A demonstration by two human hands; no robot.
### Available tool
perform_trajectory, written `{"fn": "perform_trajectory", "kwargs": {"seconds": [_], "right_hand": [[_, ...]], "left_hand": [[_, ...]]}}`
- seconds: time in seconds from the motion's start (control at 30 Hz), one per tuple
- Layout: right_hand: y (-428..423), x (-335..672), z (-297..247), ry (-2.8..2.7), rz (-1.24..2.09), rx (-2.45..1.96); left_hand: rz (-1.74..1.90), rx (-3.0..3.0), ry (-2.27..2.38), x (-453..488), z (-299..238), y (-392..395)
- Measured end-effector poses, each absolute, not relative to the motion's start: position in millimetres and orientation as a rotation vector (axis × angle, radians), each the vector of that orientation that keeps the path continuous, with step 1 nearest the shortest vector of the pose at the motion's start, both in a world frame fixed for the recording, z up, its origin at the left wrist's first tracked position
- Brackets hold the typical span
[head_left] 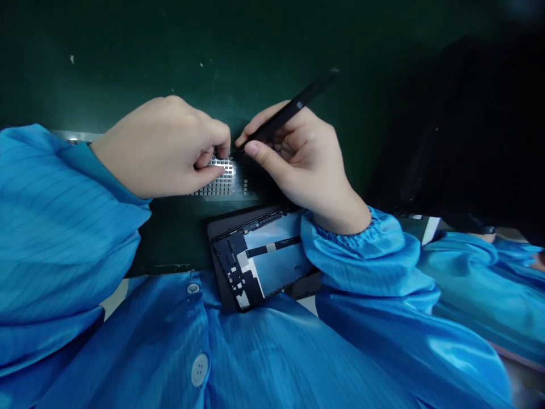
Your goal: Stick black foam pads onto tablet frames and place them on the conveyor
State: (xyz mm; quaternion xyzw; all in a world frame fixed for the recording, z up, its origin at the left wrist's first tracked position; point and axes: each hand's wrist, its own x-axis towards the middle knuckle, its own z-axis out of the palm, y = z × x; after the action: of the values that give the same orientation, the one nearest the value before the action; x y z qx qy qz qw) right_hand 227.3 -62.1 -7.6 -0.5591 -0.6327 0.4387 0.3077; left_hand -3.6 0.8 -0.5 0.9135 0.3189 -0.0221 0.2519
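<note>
A clear sheet with rows of small grey squares [221, 186] lies on the green table, partly under my left hand [166, 149]. My left thumb and curled index finger close over the sheet's upper edge; whatever is between them is hidden. Slim black tweezers [293, 108] slant through my right hand [304, 147], held like a pen between thumb and fingers. Their tip points down-left, close beside my left fingertips at the sheet's corner. Nearer my body sits an opened black tablet-like device [276, 270], its inner boards and flat cable showing; my right sleeve overlaps its right side.
The green tabletop [204, 34] stretches away ahead, with a few pale specks on it. A dark bulky shape [464, 125] stands at the right. Another person's blue sleeve [477, 284] shows at the right edge. A clear strip [76, 136] lies beyond my left sleeve.
</note>
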Motion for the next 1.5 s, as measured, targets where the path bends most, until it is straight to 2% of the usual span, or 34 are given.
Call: {"fn": "perform_trajectory", "kwargs": {"seconds": [0.23, 0.43, 0.63, 0.77, 0.93, 1.07, 1.23, 1.37, 1.5], "right_hand": [[-60.2, 225.8, -1.4, -1.748, 1.096, -1.492], [-71.4, 231.1, 10.0, -1.561, 1.245, -1.418], [-181.2, 212.8, 9.4, -1.272, 0.736, -1.635], [-208.5, 200.6, -12.7, -1.339, 0.595, -1.56], [-205.9, 201.0, -19.0, -1.429, 0.572, -1.531], [-201.6, 208.4, 1.9, -1.562, 0.598, -1.531], [-138.0, 223.4, 25.0, -1.676, 0.856, -1.49], [-80.5, 228.6, 2.4, -1.749, 1.03, -1.419], [-69.8, 228.3, -18.2, -1.731, 1.049, -1.356]], "left_hand": [[-0.075, 2.51, 0.864, -5.1, -1.5, 2.8], [-0.09, 2.488, 0.877, -2.6, 1.0, 1.8], [-0.058, 2.467, 0.887, -1.9, 2.6, 0.5], [-0.054, 2.474, 0.907, -3.0, 2.9, 0.0], [0.027, 2.473, 0.866, -6.8, -1.2, -0.5], [0.038, 2.473, 0.86, -7.3, -1.7, -0.3], [-0.028, 2.481, 0.871, -4.0, 1.9, 0.4], [-0.042, 2.5, 0.874, -5.0, -0.3, 1.8], [-0.043, 2.516, 0.859, -5.5, -4.2, 2.9]]}}
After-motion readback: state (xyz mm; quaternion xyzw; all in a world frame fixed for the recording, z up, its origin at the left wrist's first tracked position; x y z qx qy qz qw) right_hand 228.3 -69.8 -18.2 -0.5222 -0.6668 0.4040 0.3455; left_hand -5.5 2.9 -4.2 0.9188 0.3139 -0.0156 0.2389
